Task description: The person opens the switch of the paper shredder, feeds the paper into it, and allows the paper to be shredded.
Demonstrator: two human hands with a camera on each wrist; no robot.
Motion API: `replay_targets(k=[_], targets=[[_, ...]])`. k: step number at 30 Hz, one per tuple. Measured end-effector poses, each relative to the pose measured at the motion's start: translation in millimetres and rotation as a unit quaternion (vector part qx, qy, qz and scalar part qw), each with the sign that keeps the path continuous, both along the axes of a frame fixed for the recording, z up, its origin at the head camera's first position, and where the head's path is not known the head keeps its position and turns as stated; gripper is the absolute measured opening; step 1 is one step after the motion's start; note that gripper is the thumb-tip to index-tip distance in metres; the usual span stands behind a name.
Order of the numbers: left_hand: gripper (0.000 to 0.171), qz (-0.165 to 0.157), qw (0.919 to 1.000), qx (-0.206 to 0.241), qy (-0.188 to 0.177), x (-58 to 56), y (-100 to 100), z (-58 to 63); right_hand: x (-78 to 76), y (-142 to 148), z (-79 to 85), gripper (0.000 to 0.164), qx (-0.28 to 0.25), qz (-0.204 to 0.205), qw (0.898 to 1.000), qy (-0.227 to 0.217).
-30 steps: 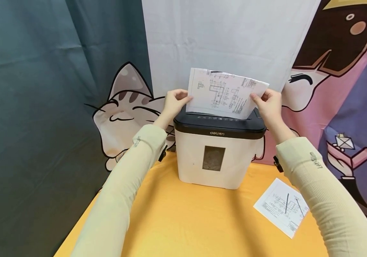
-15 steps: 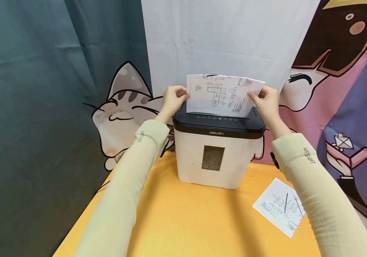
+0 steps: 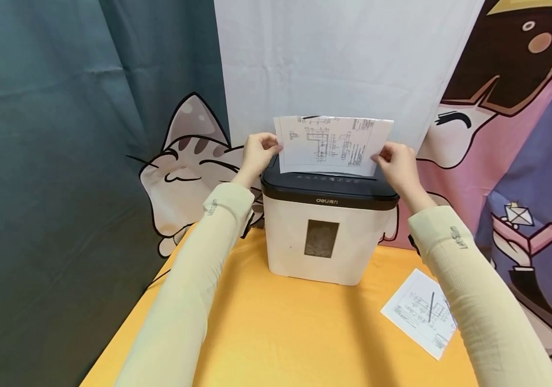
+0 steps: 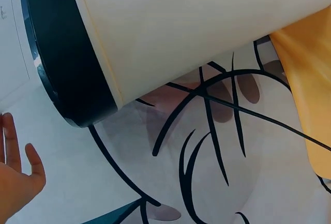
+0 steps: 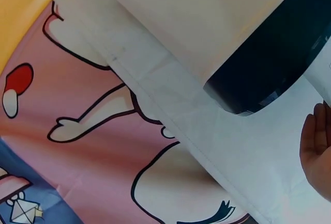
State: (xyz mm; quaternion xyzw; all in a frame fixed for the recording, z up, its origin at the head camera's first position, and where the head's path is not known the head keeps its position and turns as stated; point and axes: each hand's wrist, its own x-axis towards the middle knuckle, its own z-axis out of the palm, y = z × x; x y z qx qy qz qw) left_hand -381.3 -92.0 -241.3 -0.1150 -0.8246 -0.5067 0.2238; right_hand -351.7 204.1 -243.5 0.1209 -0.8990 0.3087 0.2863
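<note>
A white sheet of paper printed with a technical drawing stands upright over the black lid of a paper shredder. My left hand pinches its left edge, thumb in front. On the opposite edge, my right hand does the same. The sheet's lower edge lies along the slot in the lid; whether any of it is inside I cannot tell. In the left wrist view, the left hand shows beside the shredder's lid. Only part of the right hand appears in the right wrist view.
A second printed sheet with dark pen strokes lies on the yellow tablecloth, right of the shredder and partly behind the right sleeve. A cartoon-printed curtain hangs close behind. A thin black cable shows at the table's left edge.
The paper has shifted left and come level, its tilted top edge now nearly horizontal. My right hand has moved slightly left and down with it. Both hands keep their grip.
</note>
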Motion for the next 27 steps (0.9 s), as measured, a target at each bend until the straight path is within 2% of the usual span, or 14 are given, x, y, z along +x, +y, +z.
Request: replay_targets(k=[5,9,12,15,18,21,27], targets=[[0.009,0.020,0.9997,0.001,0.011,-1.7,2.8,0.4,-1.3,1.8,-3.4,0.008,0.005,-0.003,1.000,0.012],[0.010,0.024,0.9996,-0.016,0.005,-3.9,4.3,-1.3,-1.4,5.8,-7.1,0.011,0.014,0.004,1.000,0.009],[0.011,0.023,0.9996,-0.018,0.003,-4.9,5.3,-2.2,-0.8,8.1,-6.7,0.020,0.021,0.027,0.999,-0.003],[0.010,0.027,0.9996,-0.009,0.006,-5.0,6.2,-1.8,0.5,11.3,-4.1,0.027,0.014,0.055,0.997,-0.043],[0.010,0.032,0.9994,-0.005,0.009,-4.3,6.5,-1.0,1.0,15.2,-2.1,0.034,0.014,0.082,0.992,-0.096],[0.010,0.032,0.9994,-0.009,0.010,-3.5,6.9,-0.7,1.9,19.9,-1.7,0.039,0.038,0.112,0.984,-0.133],[0.013,0.032,0.9993,-0.018,0.008,-2.0,5.6,-1.3,3.5,24.8,-4.7,0.038,0.089,0.175,0.970,-0.144]])
